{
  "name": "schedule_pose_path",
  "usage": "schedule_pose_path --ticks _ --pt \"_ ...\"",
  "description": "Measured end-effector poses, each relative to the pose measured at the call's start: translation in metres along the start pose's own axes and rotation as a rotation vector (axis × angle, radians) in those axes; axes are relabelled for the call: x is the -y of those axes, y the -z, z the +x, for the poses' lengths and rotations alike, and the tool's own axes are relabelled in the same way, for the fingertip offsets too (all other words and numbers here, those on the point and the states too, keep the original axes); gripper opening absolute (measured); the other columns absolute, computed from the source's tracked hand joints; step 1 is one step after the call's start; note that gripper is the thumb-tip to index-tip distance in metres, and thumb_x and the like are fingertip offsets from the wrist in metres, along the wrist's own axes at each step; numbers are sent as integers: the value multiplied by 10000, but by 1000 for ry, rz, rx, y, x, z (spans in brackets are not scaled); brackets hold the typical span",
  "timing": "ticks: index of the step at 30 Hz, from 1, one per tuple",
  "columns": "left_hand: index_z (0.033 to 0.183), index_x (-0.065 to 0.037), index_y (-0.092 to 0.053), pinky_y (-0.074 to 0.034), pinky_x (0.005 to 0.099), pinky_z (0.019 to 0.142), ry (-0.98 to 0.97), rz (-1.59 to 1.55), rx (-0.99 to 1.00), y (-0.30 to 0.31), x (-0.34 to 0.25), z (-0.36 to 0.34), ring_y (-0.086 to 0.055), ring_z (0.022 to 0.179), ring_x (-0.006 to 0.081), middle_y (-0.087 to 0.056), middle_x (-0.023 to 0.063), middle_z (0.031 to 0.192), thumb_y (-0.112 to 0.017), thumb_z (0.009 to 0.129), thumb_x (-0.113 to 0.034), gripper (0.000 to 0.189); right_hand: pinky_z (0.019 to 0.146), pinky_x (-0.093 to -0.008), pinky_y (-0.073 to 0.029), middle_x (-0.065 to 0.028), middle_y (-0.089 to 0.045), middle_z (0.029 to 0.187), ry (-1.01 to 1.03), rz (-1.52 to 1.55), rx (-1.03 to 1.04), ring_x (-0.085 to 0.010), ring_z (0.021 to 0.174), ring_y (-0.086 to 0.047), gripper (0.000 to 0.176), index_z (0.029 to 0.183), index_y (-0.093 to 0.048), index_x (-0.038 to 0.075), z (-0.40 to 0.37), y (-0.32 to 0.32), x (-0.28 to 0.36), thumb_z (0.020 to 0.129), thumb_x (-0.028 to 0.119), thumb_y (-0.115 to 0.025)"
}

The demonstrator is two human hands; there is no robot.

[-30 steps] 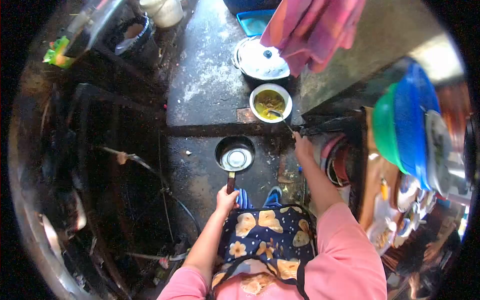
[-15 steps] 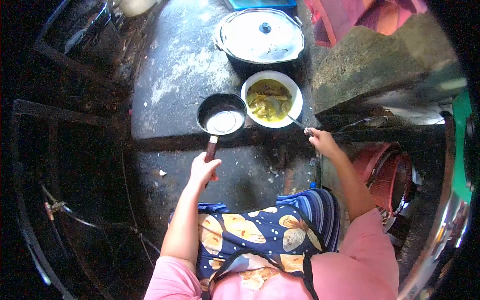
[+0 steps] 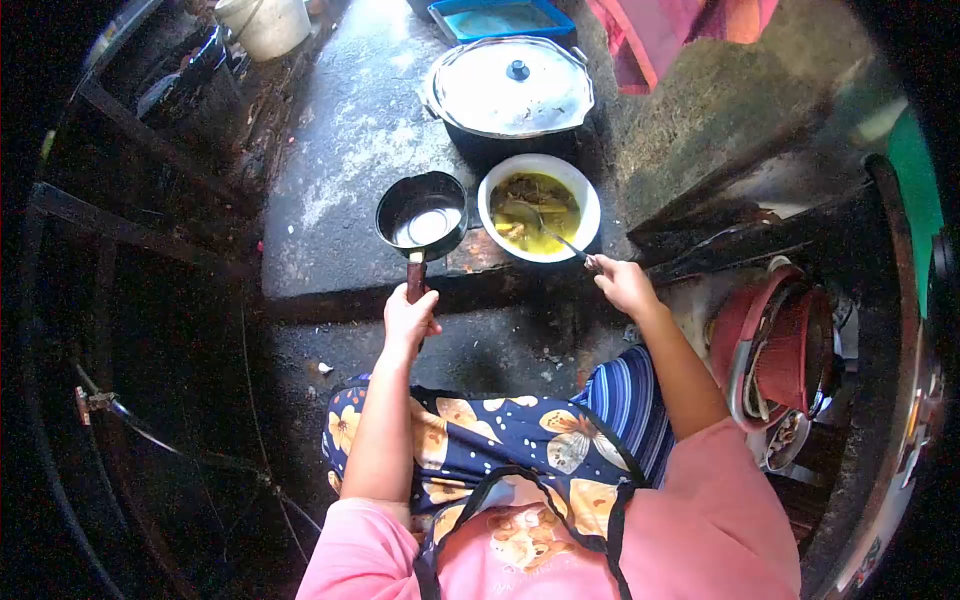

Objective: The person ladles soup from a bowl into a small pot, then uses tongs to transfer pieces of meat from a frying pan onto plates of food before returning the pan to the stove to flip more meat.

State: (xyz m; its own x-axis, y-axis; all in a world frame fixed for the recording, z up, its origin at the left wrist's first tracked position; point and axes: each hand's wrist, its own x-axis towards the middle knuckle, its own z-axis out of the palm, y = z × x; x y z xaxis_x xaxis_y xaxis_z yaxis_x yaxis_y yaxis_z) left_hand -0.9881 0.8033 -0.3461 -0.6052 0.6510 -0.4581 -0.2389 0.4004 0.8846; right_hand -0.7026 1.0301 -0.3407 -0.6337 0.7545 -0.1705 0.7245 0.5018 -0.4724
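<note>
My left hand [image 3: 410, 318] is closed around the brown handle of a small dark saucepan [image 3: 392, 205]. The pan sits at the front of the dark counter, and its inside shows a bright, shiny bottom with no food visible. Just right of it stands a white bowl [image 3: 589, 212] of yellow soup [image 3: 556, 222] with chunky pieces in it. My right hand [image 3: 628, 288] grips the end of a metal ladle [image 3: 570, 246], whose head is partly sunk in the soup. Behind the bowl is a large oval pot with a silver lid [image 3: 490, 95] and black knob.
A blue tray [image 3: 465, 35] lies at the back of the counter [image 3: 340, 180]. A white bucket [image 3: 275, 30] stands back left. Red baskets [image 3: 790, 340] are stacked low at the right, beside a raised concrete ledge [image 3: 690, 150]. Pink cloth [image 3: 655, 40] hangs over that ledge.
The view has tilted and shifted slightly. The ladle's head has moved left within the soup. My left hand still grips the saucepan, which sits slightly farther from the bowl.
</note>
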Motion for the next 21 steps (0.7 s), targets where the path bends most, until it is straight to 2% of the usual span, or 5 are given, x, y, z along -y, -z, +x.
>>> schedule_pose_path --ticks 1,3,7,11,21 --pt "858 -33 -497 -413 264 355 -6 8 -21 -2 4 -1 -523 381 147 -507 30 540 -654 809 -162 209 524 -407 -473 -97 -606 677 -3 2 -2 -270 598 -607 273 1089 -622 195 2 -2 -9 817 187 -593" --pt "851 -35 -493 -412 259 356 -7 14 -31 -5 15 0 -521 381 142 -497 24 531 -662 818 -196 235 355 -290 -328 -12 -521 609 -531 612 390 -130 422 -460 171 1012 -633 171 7 1 -20 859 220 -574" --pt "840 -48 -488 -401 254 353 25 12 17 -9 27 2 -519 384 136 -488 19 533 -641 855 -348 337 340 -193 -192 29 -477 611 -658 1054 450 -30 396 -342 131 957 -594 130 -8 -7 -38 910 227 -519" --pt "836 -40 -493 -401 247 357 25 -68 17 -13 35 4 -532 386 133 -479 28 491 -636 818 -505 486 339 -189 -189 26 -473 616 -624 1089 323 -23 396 -322 175 1035 -584 123 -36 -8 -26 922 227 -500" --pt "816 -8 -547 -460 313 425 -77 305 -13 -38 48 27 -553 431 158 -557 72 612 -644 829 -435 438 309 -178 -219 21 -455 619 -599 1191 193 -15 383 -303 342 1264 -514 127 -69 28 3 930 198 -489"
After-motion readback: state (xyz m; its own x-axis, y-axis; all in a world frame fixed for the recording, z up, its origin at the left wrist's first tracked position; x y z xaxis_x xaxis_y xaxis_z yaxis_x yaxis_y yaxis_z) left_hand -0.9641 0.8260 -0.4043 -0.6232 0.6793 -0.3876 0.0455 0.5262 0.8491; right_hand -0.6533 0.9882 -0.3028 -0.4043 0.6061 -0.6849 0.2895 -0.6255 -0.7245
